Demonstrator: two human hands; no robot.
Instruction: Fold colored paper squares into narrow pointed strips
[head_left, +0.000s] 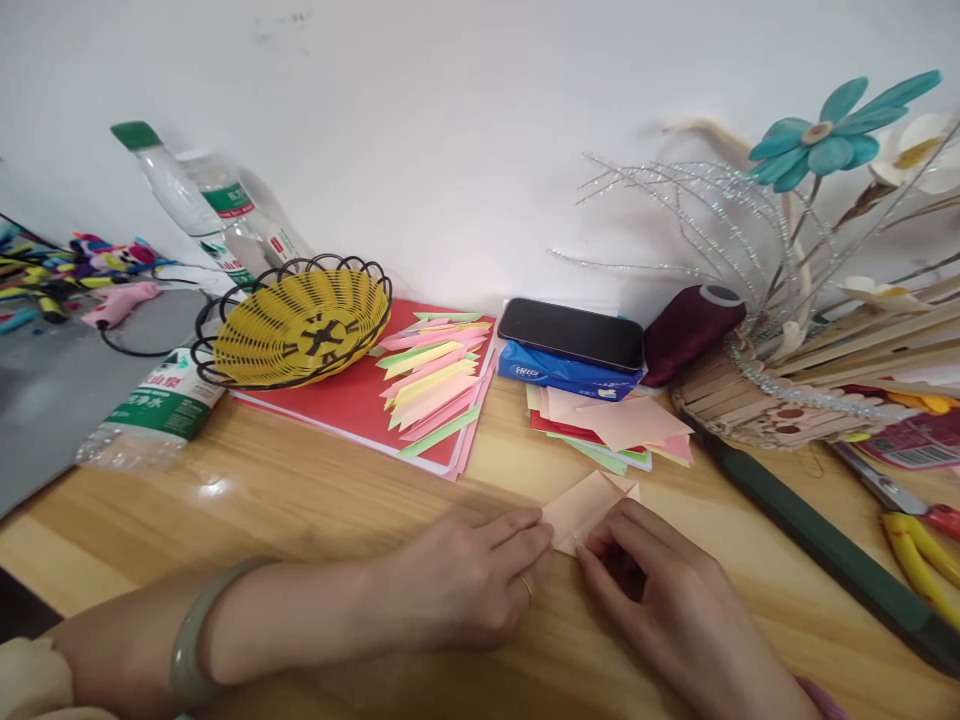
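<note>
A peach sheet of paper [581, 508] lies on the wooden table, its sides folded toward the middle and a small flap at its far right corner. My left hand [480, 570] has its fingers together on the paper's left edge, with the thumb hidden. At the paper's near right edge, my right hand [660, 580] pinches a fold between thumb and fingers. Just beyond is a pile of coloured paper squares [607, 425], a peach one on top. Further left, several folded paper strips [435, 385] in pink, yellow and green lie on red sheets [315, 415].
A yellow basket [300, 330] leans by plastic bottles [165, 400] at the left. A phone [571, 333] rests on a blue tissue pack [562, 372], beside a maroon thread spool [694, 330]. At right are a flower basket [757, 405], a dark green bar [825, 545] and scissors [892, 490].
</note>
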